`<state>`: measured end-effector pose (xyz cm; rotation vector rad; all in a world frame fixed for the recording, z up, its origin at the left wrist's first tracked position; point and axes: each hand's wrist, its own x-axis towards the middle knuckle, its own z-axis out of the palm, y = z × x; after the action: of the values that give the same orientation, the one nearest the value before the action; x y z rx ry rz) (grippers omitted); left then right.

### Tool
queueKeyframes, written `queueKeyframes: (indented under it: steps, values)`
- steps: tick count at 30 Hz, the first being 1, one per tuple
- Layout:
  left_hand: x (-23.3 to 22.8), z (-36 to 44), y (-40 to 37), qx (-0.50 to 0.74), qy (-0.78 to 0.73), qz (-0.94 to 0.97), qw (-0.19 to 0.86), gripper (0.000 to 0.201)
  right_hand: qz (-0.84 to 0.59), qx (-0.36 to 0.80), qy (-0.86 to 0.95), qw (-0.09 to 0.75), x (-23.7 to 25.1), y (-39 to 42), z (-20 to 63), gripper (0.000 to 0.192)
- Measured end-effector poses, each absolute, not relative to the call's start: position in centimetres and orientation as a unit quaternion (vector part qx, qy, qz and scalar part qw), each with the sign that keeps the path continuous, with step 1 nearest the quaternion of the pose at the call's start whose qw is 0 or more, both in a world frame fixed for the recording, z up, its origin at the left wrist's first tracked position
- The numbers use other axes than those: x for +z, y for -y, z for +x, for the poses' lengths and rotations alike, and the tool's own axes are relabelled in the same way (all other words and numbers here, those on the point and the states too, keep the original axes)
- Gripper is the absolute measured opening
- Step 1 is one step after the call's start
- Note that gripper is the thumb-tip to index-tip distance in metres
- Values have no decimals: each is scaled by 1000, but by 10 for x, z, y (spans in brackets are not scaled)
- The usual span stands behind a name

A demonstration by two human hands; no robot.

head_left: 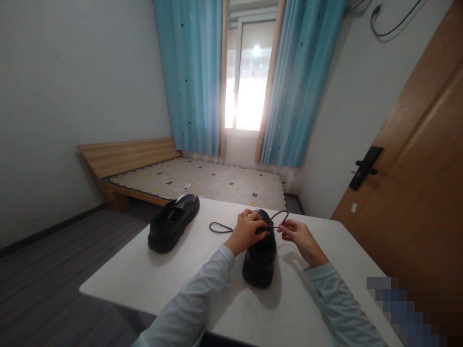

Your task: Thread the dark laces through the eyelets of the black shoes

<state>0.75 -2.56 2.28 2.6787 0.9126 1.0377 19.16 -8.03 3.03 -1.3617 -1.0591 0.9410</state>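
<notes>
Spare shoe (173,222) left of laced shoe (260,253), untouched. Your left hand (247,233) presses laced shoe's tongue, fingers closed on lace (220,228). Right hand (298,237) fingers pinch lace loop. Risk: uneven pull slips lace from eyelet.

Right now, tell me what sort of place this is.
Most likely a bedroom: a low wooden bed along the wall, blue curtains beside a window, and a wooden door on the right.

Low centre: my left hand (247,232) on black shoe (260,255), my right hand (298,236) pinching its lace (221,228); second shoe (173,221) left.
</notes>
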Motion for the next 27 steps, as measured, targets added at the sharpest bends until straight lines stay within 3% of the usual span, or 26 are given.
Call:
queueKeyframes:
  steps: [9,16,27]
  values:
    - [21,9,24,331,-310,890,55,21,-567,387,505,523,29,81,189,41]
    - [21,9,24,316,-319,892,48,26,-572,368,486,549,22,80,183,37]
    - [25,10,27,319,-326,888,58,11,-557,409,452,564,19,79,177,32]
